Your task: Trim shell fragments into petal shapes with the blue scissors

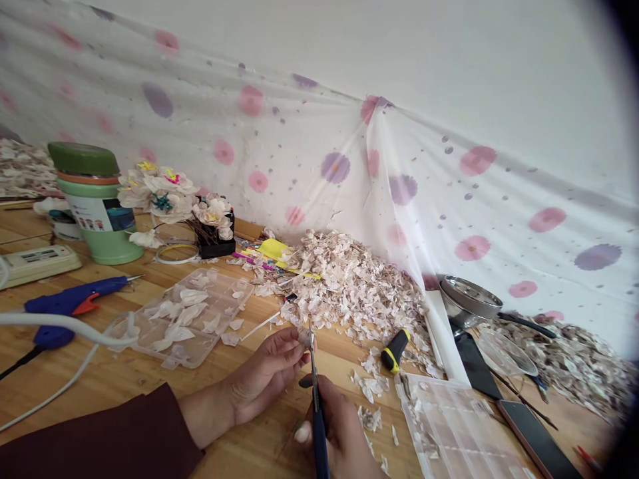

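Note:
Near the middle of the wooden table, my left hand (267,372) pinches a small pale petal (304,336) between thumb and fingertips. My right hand (339,426) is wrapped round scissors (315,399) with dark handles, seen nearly edge-on. The blade tips point away from me and meet the petal at my left fingertips. Just beyond both hands lies a large heap of pale dried petals (349,279). Left of my left hand, a clear divided tray (194,349) holds larger petals.
At left are a blue glue gun (74,303), a green container (102,226), a white cable (74,326) and paper-like flowers (164,193). At right are a yellow-black tool handle (395,350), another divided tray (459,426), a phone (539,439) and a metal pan (469,299).

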Tool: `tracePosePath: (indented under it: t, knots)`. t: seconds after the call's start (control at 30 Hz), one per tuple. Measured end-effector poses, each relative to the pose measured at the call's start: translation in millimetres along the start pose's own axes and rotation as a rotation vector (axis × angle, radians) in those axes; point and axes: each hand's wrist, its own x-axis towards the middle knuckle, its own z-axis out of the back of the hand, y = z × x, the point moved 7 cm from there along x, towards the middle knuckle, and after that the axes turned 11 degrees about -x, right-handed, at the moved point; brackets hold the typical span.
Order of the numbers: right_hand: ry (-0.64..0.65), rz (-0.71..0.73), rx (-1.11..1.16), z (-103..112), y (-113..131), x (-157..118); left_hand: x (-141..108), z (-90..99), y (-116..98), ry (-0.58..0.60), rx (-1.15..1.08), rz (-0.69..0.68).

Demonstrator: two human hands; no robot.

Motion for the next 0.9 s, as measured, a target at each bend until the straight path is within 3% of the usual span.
tracePosePath:
  t: [0.3, 0.9]
  knots:
    - [0.072, -0.058, 0.024, 2, 7, 5, 5, 5.8, -11, -0.022, -0.010, -0.045]
    - [0.130, -0.143, 0.125, -1, 8, 3, 11, -2.2, -27, 0.088, 0.103, -0.122]
